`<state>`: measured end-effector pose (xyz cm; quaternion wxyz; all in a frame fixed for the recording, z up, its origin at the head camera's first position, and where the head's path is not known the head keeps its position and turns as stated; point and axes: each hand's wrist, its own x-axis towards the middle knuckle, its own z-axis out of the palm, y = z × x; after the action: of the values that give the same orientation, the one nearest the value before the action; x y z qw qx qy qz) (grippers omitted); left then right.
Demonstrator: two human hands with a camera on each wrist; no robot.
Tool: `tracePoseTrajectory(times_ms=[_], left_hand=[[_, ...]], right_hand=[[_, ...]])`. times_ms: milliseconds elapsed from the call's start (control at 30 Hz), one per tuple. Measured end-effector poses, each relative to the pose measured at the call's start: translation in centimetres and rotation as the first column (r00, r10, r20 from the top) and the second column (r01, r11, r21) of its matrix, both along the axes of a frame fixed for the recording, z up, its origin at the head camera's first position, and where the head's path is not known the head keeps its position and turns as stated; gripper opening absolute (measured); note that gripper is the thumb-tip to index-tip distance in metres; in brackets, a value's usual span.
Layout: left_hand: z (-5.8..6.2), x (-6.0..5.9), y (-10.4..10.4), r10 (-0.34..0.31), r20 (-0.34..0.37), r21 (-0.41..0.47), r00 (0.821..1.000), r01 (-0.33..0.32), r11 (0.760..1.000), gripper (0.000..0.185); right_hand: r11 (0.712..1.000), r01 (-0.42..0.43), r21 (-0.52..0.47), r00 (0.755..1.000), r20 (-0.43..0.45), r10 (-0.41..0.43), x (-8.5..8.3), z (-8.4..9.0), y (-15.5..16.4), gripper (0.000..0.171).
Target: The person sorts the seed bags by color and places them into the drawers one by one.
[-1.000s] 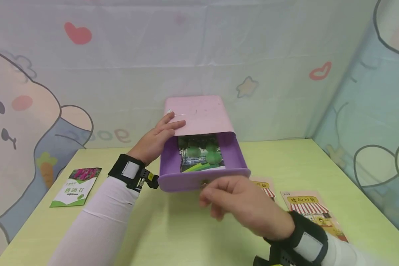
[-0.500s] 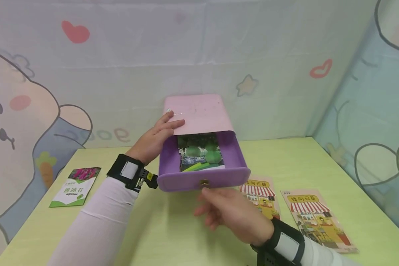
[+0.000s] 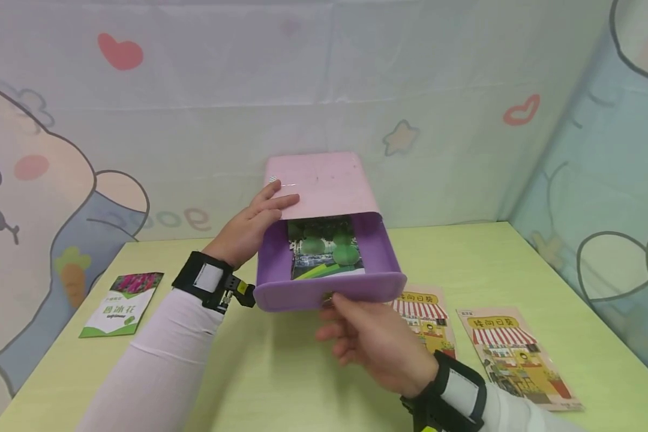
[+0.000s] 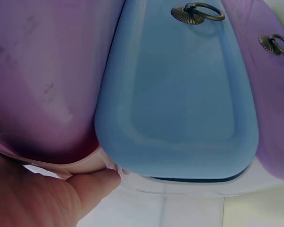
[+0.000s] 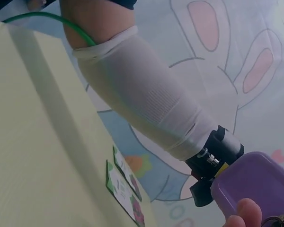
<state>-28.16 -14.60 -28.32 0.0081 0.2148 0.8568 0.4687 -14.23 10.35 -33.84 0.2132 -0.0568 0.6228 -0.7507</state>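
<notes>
A pink box (image 3: 324,180) stands at the back of the green table (image 3: 281,372). Its purple drawer (image 3: 329,291) is pulled out, with a green seed packet (image 3: 326,252) lying inside. My left hand (image 3: 256,219) rests against the box's left side, fingers laid straight onto its top. My right hand (image 3: 359,336) is at the drawer's front, thumb touching by the small brass ring knob (image 3: 328,297), other fingers loosely curled. In the right wrist view a fingertip (image 5: 244,213) sits on the purple drawer (image 5: 255,184). The left wrist view shows a thumb (image 4: 92,182) under a blue drawer front (image 4: 180,94).
A white and green seed packet (image 3: 120,303) lies at the table's left. Two sunflower seed packets (image 3: 423,315) (image 3: 510,351) lie to the right of the drawer. Cartoon-printed cloth walls (image 3: 464,120) close in the table's back and right.
My right hand has dropped and drawn back toward me, uncovering the nearer sunflower packet, then come up to the drawer's front at the knob. The left hand and the drawer have stayed put.
</notes>
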Motion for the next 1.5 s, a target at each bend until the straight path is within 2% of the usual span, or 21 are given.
tracePoseTrajectory(times_ms=[367, 933, 1500], left_hand=[[0.2, 0.3, 0.0, -0.009, -0.005, -0.003, 1.000, 0.009, 1.000, 0.048], [0.2, 0.4, 0.0, -0.004, 0.019, -0.016, 1.000, 0.005, 1.000, 0.048], [0.1, 0.2, 0.0, -0.021, 0.019, 0.001, 1.000, 0.020, 1.000, 0.048]], right_hand=[[0.996, 0.039, -0.085, 0.996, 0.083, -0.032, 0.4, -0.2, -0.6, 0.039], [0.988, 0.067, -0.141, 0.995, 0.081, -0.055, 0.4, 0.1, -1.0, 0.032], [0.990, 0.066, -0.127, 0.994, 0.094, -0.054, -0.6, 0.4, -1.1, 0.033]])
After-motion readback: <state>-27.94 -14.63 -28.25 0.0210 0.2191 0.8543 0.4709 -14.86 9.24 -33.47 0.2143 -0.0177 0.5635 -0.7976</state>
